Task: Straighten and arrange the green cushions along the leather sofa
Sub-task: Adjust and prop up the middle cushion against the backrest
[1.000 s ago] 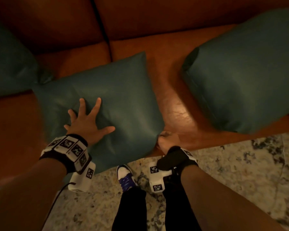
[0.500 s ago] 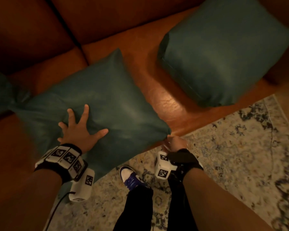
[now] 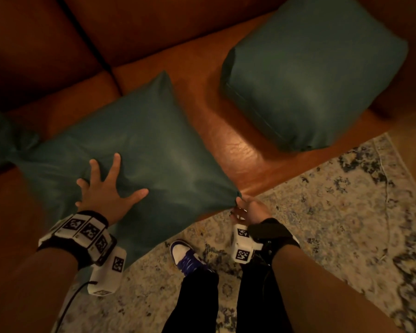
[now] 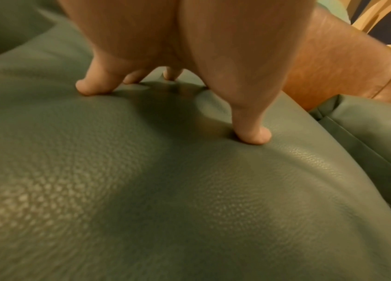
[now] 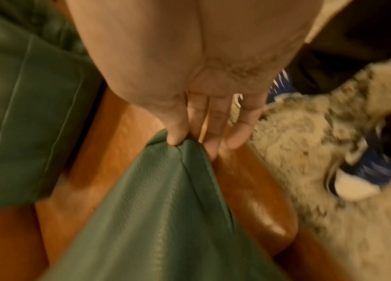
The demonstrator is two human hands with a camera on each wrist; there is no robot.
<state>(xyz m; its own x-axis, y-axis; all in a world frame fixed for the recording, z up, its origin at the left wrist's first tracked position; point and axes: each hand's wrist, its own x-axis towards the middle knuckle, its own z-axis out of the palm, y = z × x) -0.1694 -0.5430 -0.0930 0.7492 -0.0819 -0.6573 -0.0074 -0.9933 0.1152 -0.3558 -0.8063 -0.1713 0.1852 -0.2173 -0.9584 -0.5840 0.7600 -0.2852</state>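
A green cushion [image 3: 154, 150] lies flat on the brown leather sofa [image 3: 238, 145], one edge hanging past the seat front. My left hand [image 3: 106, 186] presses on its near left part with fingers spread; the left wrist view shows the fingertips [image 4: 252, 136] denting the cushion [image 4: 189, 199]. My right hand [image 3: 246, 209] pinches the cushion's right corner at the sofa's front edge; in the right wrist view the thumb and fingers [image 5: 177, 136] hold that corner [image 5: 179, 157]. A second green cushion [image 3: 317, 68] leans at the right. A third [image 3: 0, 140] shows at the left edge.
A pale patterned rug [image 3: 334, 212] covers the floor in front of the sofa. My legs in dark trousers and a blue and white shoe [image 3: 185, 255] stand on it by the seat front. The sofa's seam [image 3: 106, 66] runs between two seats.
The view has shifted so the sofa and cushions sit further left and lower. The middle cushion has swung, its right corner drawn toward the seat front. Both hands keep their hold.
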